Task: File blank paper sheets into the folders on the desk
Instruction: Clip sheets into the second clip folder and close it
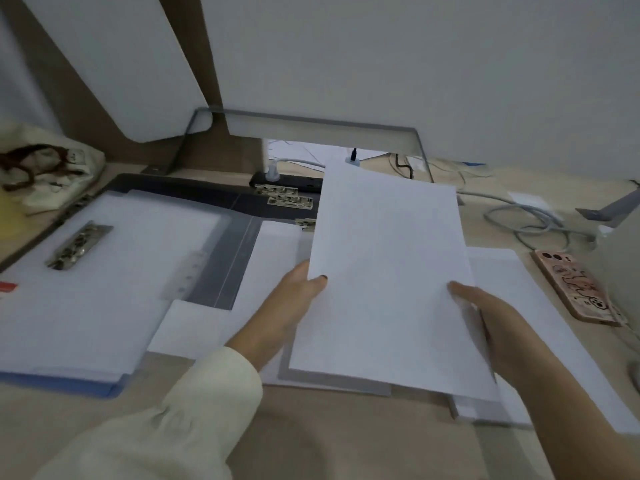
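A blank white sheet [388,271] is lifted above the desk, held at its lower part by both hands. My left hand [287,306] pinches its left edge, thumb on top. My right hand [498,327] grips the right edge, fingers under the paper. Below lies a stack of blank paper [540,327], spread toward the right. At the left an open blue folder [97,278] lies flat with white sheets in it and a metal clip [79,244]. A dark folder [221,202] with metal clips lies open behind it.
A phone in a pink case [578,289] lies at the right. A black power strip [287,181] and grey cables [530,220] run along the back under a white partition. A cloth bag [48,168] sits at the far left.
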Tool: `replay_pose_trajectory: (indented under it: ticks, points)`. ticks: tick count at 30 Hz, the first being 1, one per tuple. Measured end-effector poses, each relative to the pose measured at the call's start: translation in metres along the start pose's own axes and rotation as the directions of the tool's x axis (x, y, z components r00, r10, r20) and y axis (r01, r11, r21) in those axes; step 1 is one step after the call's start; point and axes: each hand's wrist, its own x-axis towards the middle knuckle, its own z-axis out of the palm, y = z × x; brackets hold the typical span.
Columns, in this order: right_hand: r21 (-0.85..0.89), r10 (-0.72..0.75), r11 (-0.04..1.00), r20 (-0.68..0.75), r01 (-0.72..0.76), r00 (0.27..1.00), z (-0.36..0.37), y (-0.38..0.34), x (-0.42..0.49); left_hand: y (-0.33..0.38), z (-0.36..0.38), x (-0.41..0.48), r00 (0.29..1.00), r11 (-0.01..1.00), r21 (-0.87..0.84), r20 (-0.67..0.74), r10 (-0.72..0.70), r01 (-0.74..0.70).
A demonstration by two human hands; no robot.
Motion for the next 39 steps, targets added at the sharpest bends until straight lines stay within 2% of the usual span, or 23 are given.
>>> replay_pose_trajectory:
  ticks: [1, 3, 6, 8, 9, 11, 13, 14, 17, 20, 21, 23, 24, 26, 28, 30, 33, 37, 39]
  points:
    - [0.059, -0.013, 0.998, 0.098, 0.007, 0.995, 0.016, 0.001, -0.001, 0.001, -0.018, -0.005, 0.999, 1.000, 0.006, -0.032, -0.005, 0.006]
    - [0.113, -0.052, 0.993, 0.201, 0.030, 0.978, 0.050, 0.004, 0.000, 0.002, -0.052, -0.014, 0.996, 0.999, 0.024, -0.086, -0.020, 0.023]
    - [0.170, -0.096, 0.984, 0.286, 0.048, 0.953, 0.102, 0.007, 0.002, 0.004, -0.098, -0.029, 0.988, 0.999, 0.021, -0.149, -0.035, 0.038]
    - [0.170, -0.093, 0.985, 0.310, 0.042, 0.946, 0.133, 0.007, 0.003, 0.002, -0.132, -0.035, 0.963, 0.997, 0.068, -0.271, -0.015, 0.035]
    - [0.159, -0.088, 0.987, 0.323, 0.037, 0.942, 0.147, 0.008, 0.003, -0.003, -0.152, -0.036, 0.929, 0.992, 0.122, -0.369, 0.029, 0.017]
    - [0.131, -0.078, 0.991, 0.342, 0.034, 0.936, 0.171, 0.008, 0.002, -0.016, -0.195, -0.032, 0.790, 0.943, 0.328, -0.591, 0.163, 0.051]
    - [0.116, -0.070, 0.993, 0.369, 0.029, 0.927, 0.191, 0.009, 0.002, -0.029, -0.235, -0.030, 0.656, 0.835, 0.485, -0.723, 0.218, 0.258]
    - [0.109, -0.062, 0.994, 0.379, 0.022, 0.923, 0.200, 0.010, 0.003, -0.035, -0.251, -0.030, 0.633, 0.802, 0.490, -0.751, 0.188, 0.342]
    - [0.076, -0.044, 0.997, 0.403, 0.014, 0.914, 0.224, 0.011, 0.006, -0.048, -0.280, -0.024, 0.681, 0.767, 0.457, -0.731, 0.037, 0.449]
    - [0.046, -0.026, 0.999, 0.400, 0.009, 0.916, 0.243, 0.012, 0.010, -0.047, -0.289, -0.019, 0.721, 0.717, 0.478, -0.692, -0.049, 0.507]
    - [0.041, -0.019, 0.999, 0.397, 0.003, 0.918, 0.248, 0.012, 0.011, -0.045, -0.291, -0.018, 0.734, 0.719, 0.478, -0.676, -0.066, 0.505]
    - [0.031, -0.004, 0.999, 0.399, -0.009, 0.917, 0.255, 0.012, 0.013, -0.043, -0.296, -0.016, 0.761, 0.805, 0.410, -0.644, -0.078, 0.429]
    - [0.023, 0.003, 1.000, 0.398, -0.013, 0.918, 0.257, 0.013, 0.014, -0.042, -0.298, -0.017, 0.769, 0.870, 0.317, -0.630, -0.105, 0.379]
    - [0.008, 0.019, 1.000, 0.396, -0.024, 0.918, 0.258, 0.017, 0.015, -0.041, -0.303, -0.023, 0.804, 0.956, 0.001, -0.541, -0.247, 0.294]
    - [-0.004, 0.034, 0.999, 0.402, -0.036, 0.915, 0.257, 0.024, 0.016, -0.045, -0.306, -0.033, 0.872, 0.935, -0.268, -0.369, -0.322, 0.232]
    - [0.003, 0.050, 0.998, 0.408, -0.056, 0.912, 0.256, 0.030, 0.015, -0.054, -0.308, -0.041, 0.909, 0.906, -0.373, -0.272, -0.315, 0.202]
    - [-0.004, 0.059, 0.998, 0.410, -0.063, 0.910, 0.254, 0.034, 0.014, -0.071, -0.305, -0.046, 0.902, 0.927, -0.352, -0.347, -0.256, 0.128]
    - [-0.038, 0.056, 0.998, 0.397, -0.044, 0.916, 0.252, 0.035, 0.012, -0.082, -0.301, -0.052, 0.893, 0.962, -0.221, -0.383, -0.237, 0.161]
    - [-0.046, 0.058, 0.998, 0.392, -0.043, 0.918, 0.251, 0.035, 0.011, -0.080, -0.299, -0.055, 0.897, 0.953, -0.267, -0.371, -0.241, 0.146]
